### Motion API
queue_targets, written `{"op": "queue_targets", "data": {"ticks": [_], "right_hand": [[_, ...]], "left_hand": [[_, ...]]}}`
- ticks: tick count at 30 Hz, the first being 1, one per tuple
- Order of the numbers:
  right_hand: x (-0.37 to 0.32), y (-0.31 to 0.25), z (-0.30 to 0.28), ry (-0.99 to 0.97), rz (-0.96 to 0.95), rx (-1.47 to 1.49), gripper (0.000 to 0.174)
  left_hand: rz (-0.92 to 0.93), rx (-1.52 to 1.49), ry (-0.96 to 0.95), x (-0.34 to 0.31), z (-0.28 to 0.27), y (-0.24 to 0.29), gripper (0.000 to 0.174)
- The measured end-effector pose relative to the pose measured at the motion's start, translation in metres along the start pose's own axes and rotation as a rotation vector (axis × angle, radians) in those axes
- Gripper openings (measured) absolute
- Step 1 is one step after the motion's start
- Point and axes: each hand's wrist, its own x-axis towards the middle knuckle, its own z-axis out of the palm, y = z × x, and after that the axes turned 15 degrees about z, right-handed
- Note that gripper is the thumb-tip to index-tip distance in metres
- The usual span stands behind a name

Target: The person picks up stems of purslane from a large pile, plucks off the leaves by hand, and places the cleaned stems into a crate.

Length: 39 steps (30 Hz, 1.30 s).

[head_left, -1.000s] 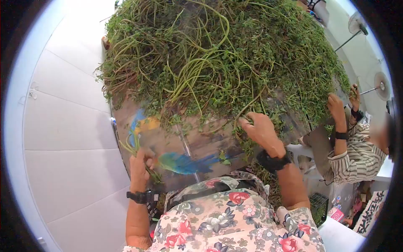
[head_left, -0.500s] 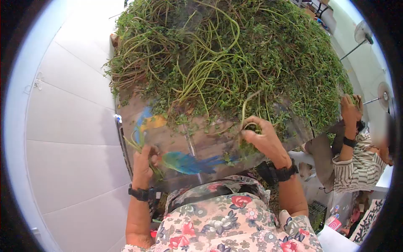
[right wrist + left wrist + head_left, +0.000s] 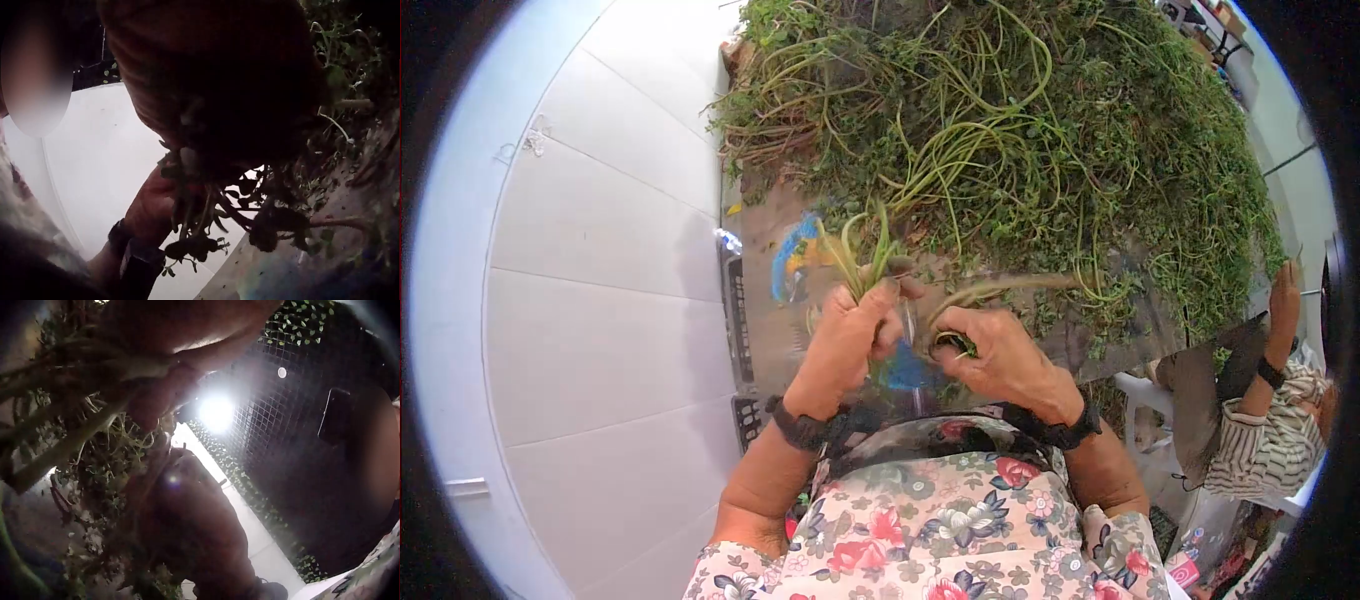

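In the head view my left hand [image 3: 840,345] grips a small bunch of green stems [image 3: 858,270], their ends fanning up above the thumb. The stems [image 3: 69,447] cross the left side of the left wrist view, large and dim. Just to the right, over the table's near part, my right hand [image 3: 1010,365] holds a leafy plant stem [image 3: 1010,284] with curled fingers; its long part reaches right toward the heap. Small dark leaves [image 3: 197,245] hang below the right hand in the right wrist view. A heap of tangled green plants [image 3: 1000,130] spreads over the table beyond both hands.
The table [image 3: 770,340] has a parrot picture [image 3: 795,255] on its surface. Black plastic crates [image 3: 737,315] stand along its left side, near a white panelled wall [image 3: 620,350]. Another person in a striped shirt [image 3: 1265,435] sits at the right, one arm raised beside the heap.
My left hand has moved right and up with its stems, and the two hands are now close together. The right hand has picked up a stem from the heap's edge and drawn it nearer.
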Motion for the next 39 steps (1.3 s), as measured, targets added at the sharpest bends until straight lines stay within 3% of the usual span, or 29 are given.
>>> {"op": "queue_targets", "data": {"ticks": [6,9,18,21,24,28,34,36,38,39], "right_hand": [[0.004,0.008,0.005,0.052,-0.020,-0.082,0.023],[0.006,0.016,-0.001,0.106,0.065,-0.117,0.024],[-0.025,0.048,-0.037,0.227,0.371,-0.115,0.028],[-0.022,0.052,-0.035,0.349,0.433,-0.408,0.029],[-0.015,0.077,-0.029,0.400,0.265,-0.528,0.028],[-0.011,0.074,-0.028,0.392,0.217,-0.571,0.022],[-0.001,0.000,-0.045,0.389,-0.089,-0.532,0.017],[0.006,-0.016,-0.041,0.372,-0.230,-0.486,0.017],[0.013,-0.023,-0.034,0.365,-0.303,-0.475,0.017],[0.015,-0.025,-0.032,0.361,-0.336,-0.471,0.017]], "left_hand": [[-0.079,0.010,-0.069,0.002,-0.007,-0.017,0.023],[-0.089,0.062,0.184,0.006,-0.017,-0.018,0.017],[-0.006,-0.087,0.170,-0.002,-0.040,-0.014,0.014],[-0.022,-0.081,0.169,-0.003,-0.040,-0.014,0.014],[-0.018,-0.093,0.181,-0.005,-0.038,-0.015,0.015],[-0.021,-0.102,0.230,-0.005,-0.038,-0.011,0.014],[0.041,0.219,0.032,0.009,-0.022,0.021,0.017],[0.250,0.486,-0.190,0.015,-0.015,0.014,0.018],[0.221,0.430,-0.276,0.017,-0.002,0.012,0.021],[0.089,0.240,-0.246,0.014,0.011,0.018,0.023]]}}
